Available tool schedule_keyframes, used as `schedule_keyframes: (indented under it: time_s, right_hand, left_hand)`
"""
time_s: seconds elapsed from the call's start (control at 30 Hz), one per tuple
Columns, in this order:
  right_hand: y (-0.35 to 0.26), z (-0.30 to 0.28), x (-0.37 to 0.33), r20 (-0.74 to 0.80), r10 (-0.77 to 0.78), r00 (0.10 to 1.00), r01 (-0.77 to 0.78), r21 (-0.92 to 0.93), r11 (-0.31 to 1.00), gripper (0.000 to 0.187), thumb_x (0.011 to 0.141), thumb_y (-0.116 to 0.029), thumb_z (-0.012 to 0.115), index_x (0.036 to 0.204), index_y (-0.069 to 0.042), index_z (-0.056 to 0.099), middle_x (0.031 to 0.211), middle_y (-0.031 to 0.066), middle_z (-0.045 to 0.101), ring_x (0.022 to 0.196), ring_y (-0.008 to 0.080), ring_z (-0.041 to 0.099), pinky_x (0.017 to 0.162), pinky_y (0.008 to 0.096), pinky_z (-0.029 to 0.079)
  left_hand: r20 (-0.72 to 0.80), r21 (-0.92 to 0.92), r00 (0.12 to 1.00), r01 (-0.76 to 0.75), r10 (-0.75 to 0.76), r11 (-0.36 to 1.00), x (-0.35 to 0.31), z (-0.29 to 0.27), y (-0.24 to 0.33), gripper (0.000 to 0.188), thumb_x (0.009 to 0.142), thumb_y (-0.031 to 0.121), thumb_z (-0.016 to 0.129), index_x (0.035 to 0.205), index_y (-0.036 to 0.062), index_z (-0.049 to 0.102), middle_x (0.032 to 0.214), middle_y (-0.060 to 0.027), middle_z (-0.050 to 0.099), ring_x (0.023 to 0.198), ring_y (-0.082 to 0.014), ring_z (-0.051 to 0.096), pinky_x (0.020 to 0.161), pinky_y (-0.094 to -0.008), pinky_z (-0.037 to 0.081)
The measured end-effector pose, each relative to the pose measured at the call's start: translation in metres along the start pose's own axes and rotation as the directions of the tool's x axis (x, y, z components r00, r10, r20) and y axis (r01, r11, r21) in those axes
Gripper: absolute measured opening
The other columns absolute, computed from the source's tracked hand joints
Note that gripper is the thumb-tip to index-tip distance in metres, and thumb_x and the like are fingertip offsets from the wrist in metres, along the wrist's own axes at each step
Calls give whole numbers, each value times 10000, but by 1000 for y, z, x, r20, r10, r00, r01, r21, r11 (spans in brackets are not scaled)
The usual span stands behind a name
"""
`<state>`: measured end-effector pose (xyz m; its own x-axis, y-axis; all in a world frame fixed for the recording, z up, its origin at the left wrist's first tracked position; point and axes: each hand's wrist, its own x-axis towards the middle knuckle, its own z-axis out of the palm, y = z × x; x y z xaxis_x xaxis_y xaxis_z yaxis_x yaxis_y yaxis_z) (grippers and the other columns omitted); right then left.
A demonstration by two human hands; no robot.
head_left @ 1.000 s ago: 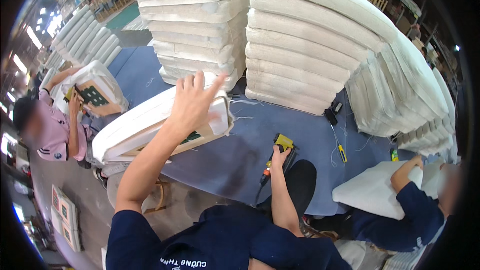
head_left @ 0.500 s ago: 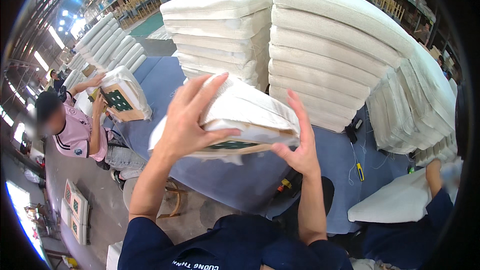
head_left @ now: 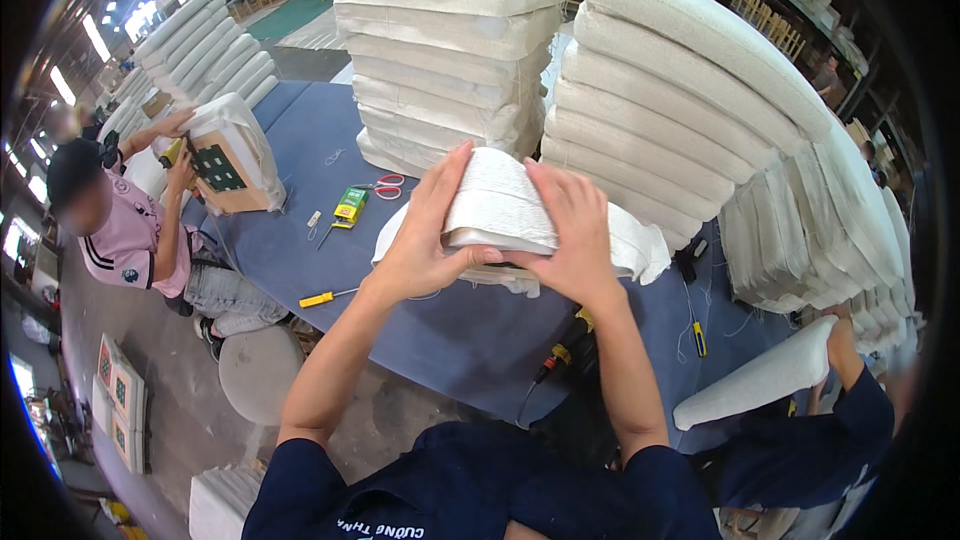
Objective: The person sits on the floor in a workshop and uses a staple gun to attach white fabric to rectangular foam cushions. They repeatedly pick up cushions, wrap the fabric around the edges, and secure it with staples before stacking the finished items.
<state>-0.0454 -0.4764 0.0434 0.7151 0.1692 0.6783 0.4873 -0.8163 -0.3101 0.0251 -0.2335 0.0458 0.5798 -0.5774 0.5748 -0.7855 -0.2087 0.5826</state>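
Observation:
A white fabric-covered seat cushion (head_left: 502, 202) is held up in front of me above the blue table, its loose cloth edge hanging at the right. My left hand (head_left: 425, 240) grips its left side, fingers over the top and thumb under the near edge. Mirroring it, my right hand (head_left: 578, 235) clasps the right side, with the two thumbs almost meeting below. The underside of the cushion is mostly hidden. Left of it on the table lie red-handled scissors (head_left: 388, 186), a small yellow-green box (head_left: 349, 208) and a yellow-handled screwdriver (head_left: 320, 299).
Tall stacks of white cushions (head_left: 445, 70) (head_left: 670, 120) stand behind. A power tool (head_left: 558, 352) lies by the table's near edge, another yellow screwdriver (head_left: 699, 339) at right. A person in pink (head_left: 135, 230) handles a cushion at left; another person's arm (head_left: 845, 360) holds one at right.
The cushion has turned in my hands, so its dark-webbed underside no longer shows. My hands have come closer together, and the scissors and box have come into sight.

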Motion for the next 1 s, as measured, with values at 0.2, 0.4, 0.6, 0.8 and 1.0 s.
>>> schedule_keyframes:
  time_s: [0.2,0.4,0.6,0.8,1.0]
  right_hand:
    - [-13,-53,-11,95,57,994,-66,95,993,1125,669,-423,995,1625,-90,504,1525,164,572,1388,376,536,1179,514,384]
    - [7,-59,-22,0,34,999,-34,160,987,1006,733,-298,978,1594,-42,524,1535,182,590,1364,382,582,1153,497,435]
    - [22,-47,-29,-221,43,974,-25,84,996,889,726,-295,958,1523,-86,625,1506,159,625,1376,384,583,1139,494,453]
    - [11,-63,-27,-294,-34,955,51,51,997,612,776,-288,945,1352,-150,790,1438,123,682,1359,415,587,1085,486,518]
    - [7,-88,-11,-240,40,970,-1,161,987,402,783,-87,892,1176,-169,877,1278,84,721,1152,293,655,971,417,561]
  left_hand:
    - [130,-9,990,-50,51,999,19,2,23,1263,767,301,958,1736,-3,207,1763,-243,323,1604,-438,349,1310,-512,279]
    - [36,82,976,-219,217,972,29,42,41,1040,816,201,860,1692,-12,341,1710,-222,436,1548,-429,437,1242,-526,333]
    - [-49,192,957,-272,287,943,40,65,37,928,825,194,850,1646,18,455,1667,-207,502,1515,-408,487,1220,-525,355]
    - [6,148,968,-250,252,957,58,60,49,999,793,221,887,1663,36,431,1682,-190,473,1505,-407,482,1211,-529,367]
    - [10,173,973,-230,231,958,64,63,46,1025,808,219,891,1680,11,393,1699,-226,446,1521,-430,464,1240,-500,353]
